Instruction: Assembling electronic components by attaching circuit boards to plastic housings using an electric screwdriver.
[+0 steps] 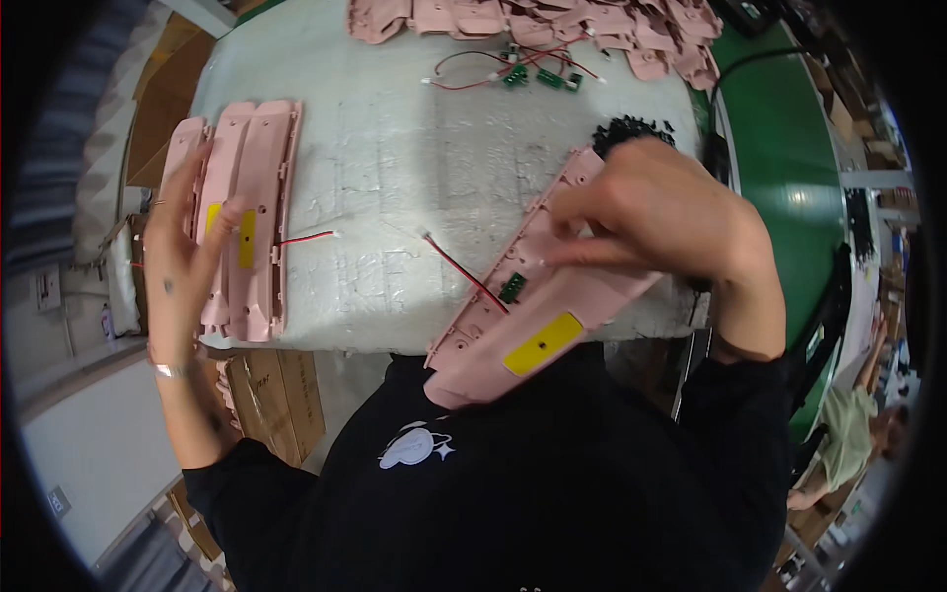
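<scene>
A pink plastic shell (472,385) lies aslant at the table's front edge, against my shirt. It carries a yellow sticker (544,344), a small green circuit board (512,288) and a red-and-black wire (464,268) with a white plug. Over its upper part is my right hand (661,212), fingers curled and thumb close to them; whatever they hold is hidden. At the left, my left hand (182,242) rests on upright-lying pink shells (264,178), its fingers stretched and thumb apart. A short red wire (308,238) sticks out from these shells.
More pink shells (444,18) are heaped at the table's far edge. Loose green boards with wires (516,76) lie before them. A pile of small black parts (631,130) sits beyond my right hand. A green surface (789,197) runs along the right; a cardboard box (271,405) stands below left.
</scene>
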{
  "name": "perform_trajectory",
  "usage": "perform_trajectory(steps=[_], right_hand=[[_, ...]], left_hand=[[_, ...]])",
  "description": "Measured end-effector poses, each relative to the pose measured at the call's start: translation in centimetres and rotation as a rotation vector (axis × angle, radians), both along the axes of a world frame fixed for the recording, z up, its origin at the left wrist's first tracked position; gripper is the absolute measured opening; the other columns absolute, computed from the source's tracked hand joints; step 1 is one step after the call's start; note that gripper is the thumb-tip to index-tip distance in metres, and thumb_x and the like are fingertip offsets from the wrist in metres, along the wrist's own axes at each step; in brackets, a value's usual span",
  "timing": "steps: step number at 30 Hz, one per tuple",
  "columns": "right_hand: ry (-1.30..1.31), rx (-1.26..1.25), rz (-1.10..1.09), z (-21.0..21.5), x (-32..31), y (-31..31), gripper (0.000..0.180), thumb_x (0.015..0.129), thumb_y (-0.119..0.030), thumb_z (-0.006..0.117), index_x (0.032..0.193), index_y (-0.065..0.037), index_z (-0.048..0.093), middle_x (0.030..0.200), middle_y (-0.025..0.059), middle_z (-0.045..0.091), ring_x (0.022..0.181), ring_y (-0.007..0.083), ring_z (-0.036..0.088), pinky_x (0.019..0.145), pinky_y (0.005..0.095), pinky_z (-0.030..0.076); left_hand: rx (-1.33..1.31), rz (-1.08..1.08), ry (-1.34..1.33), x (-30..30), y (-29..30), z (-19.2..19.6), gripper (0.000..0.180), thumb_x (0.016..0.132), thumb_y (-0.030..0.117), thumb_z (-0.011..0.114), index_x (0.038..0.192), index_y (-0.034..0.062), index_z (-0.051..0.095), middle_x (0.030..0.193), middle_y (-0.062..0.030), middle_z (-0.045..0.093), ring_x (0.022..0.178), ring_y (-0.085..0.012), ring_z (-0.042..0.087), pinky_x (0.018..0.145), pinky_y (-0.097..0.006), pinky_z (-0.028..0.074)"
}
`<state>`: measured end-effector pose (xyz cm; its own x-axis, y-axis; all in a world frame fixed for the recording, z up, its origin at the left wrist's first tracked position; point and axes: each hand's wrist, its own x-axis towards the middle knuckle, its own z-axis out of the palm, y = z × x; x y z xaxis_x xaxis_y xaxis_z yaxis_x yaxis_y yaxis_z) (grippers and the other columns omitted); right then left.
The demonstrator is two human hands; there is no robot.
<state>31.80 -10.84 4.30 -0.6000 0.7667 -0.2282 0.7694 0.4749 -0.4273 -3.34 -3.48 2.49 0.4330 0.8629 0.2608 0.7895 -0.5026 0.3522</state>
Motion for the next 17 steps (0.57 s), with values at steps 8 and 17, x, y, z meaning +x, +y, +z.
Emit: perform_trajectory(steps=[8,17], right_hand=[[0.153,-0.149,0.116,-1.7,-1.3,3.2,0.015,0.071,-0.02,0.063,0.072,-0.005,0.061,0.057,0.0121,0.055,0.058,0.0316,0.055,0.054,0.0386,0.042],[0.351,0.214,0.039,-7.6,0.7,1.9,0.018,0.071,-0.019,0.061,0.084,-0.007,0.064,0.088,0.0097,0.065,0.094,0.024,0.058,0.072,0.0334,0.047]], left_hand=[[-0.44,-0.508,-0.059,14.1,-8.8,-1.7,0.087,0.072,0.029,0.074,0.131,-0.0054,0.02,0.095,-0.023,0.056,0.082,-0.0398,0.056,0.067,-0.044,0.047],[-0.514,-0.356,0.1,16.0,-9.6,-5.1,0.095,0.073,0.026,0.069,0.141,-0.0017,0.008,0.103,-0.0224,0.057,0.099,-0.0368,0.055,0.076,-0.04,0.046]])
